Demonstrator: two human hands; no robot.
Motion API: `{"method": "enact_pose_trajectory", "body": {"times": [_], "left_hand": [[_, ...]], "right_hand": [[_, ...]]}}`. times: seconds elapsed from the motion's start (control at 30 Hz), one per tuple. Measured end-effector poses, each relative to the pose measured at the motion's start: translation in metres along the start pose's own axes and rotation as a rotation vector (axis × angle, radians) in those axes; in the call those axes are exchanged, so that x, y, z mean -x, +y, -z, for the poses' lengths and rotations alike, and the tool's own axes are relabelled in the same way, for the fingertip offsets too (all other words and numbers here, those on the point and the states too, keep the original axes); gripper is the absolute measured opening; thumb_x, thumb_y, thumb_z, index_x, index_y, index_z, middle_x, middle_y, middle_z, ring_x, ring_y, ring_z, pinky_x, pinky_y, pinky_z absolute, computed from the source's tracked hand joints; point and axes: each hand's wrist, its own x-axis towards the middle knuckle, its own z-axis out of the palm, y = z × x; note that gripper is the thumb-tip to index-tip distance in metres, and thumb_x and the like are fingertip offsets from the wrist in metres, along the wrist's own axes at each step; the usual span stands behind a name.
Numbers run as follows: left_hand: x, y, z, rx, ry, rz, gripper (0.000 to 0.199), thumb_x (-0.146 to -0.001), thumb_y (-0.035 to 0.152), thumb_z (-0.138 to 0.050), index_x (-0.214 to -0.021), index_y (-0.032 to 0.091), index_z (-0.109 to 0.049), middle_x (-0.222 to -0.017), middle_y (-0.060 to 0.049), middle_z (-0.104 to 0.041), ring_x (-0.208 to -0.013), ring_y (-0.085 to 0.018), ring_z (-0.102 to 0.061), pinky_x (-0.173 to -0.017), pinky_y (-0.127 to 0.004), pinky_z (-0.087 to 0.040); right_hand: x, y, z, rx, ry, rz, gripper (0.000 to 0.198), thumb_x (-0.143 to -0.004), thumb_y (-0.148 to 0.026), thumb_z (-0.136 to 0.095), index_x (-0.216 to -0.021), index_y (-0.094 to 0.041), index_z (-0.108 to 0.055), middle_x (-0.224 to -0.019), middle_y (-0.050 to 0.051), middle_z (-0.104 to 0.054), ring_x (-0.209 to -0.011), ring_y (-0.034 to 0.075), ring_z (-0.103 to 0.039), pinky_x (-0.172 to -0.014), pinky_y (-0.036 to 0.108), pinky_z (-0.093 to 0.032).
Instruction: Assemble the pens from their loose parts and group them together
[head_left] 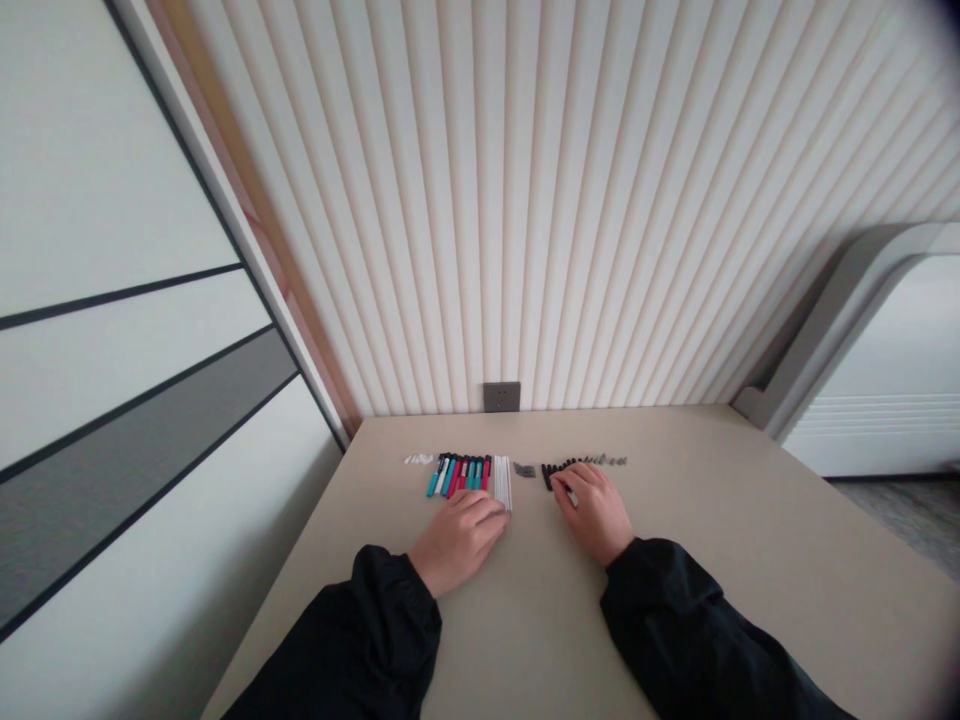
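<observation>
My left hand [459,538] rests on the table, fingers loosely bent and lying low, the fingertips at the near ends of a bundle of thin white rods [502,478] that look like pen refills. Just beyond it lies a row of pen barrels [459,474] in teal, red and white with black ends. My right hand [596,508] is over a row of short black tubes [550,474], thumb and forefinger drawn together at their near ends. What lies between those fingers is hidden. Small dark springlike parts [525,470] lie between the two hands.
Small clear or white bits [418,459] lie left of the barrels, and small grey parts [611,461] right of the black tubes. Behind the table [525,640] stands a ribbed wall with a dark socket [502,397]. A white cabinet [135,420] borders the left; a grey-white headboard-like panel [877,350] stands right.
</observation>
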Motion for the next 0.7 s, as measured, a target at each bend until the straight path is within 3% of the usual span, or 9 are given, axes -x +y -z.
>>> {"method": "enact_pose_trajectory", "body": {"times": [0.33,0.7], "left_hand": [[0.002,0.008,-0.006,0.047,0.031,-0.117,0.019,-0.092,0.015,-0.046,-0.101,0.017,-0.063,-0.093,-0.006,-0.065,-0.092,-0.018,-0.056,-0.085,-0.033,-0.045],[0.003,0.008,-0.008,0.076,0.013,-0.114,0.019,-0.093,0.016,-0.045,-0.095,0.017,-0.064,-0.091,-0.006,-0.065,-0.090,-0.018,-0.055,-0.086,-0.033,-0.043]], "right_hand": [[0.002,0.002,-0.013,0.254,-0.032,-0.013,0.018,-0.088,-0.032,-0.058,-0.099,-0.022,-0.069,-0.097,0.007,-0.060,-0.092,0.023,-0.052,-0.082,0.035,-0.038],[0.002,-0.001,-0.011,0.263,-0.027,-0.042,0.013,-0.086,-0.031,-0.061,-0.092,-0.023,-0.069,-0.095,0.006,-0.060,-0.093,0.023,-0.051,-0.082,0.034,-0.036]]}}
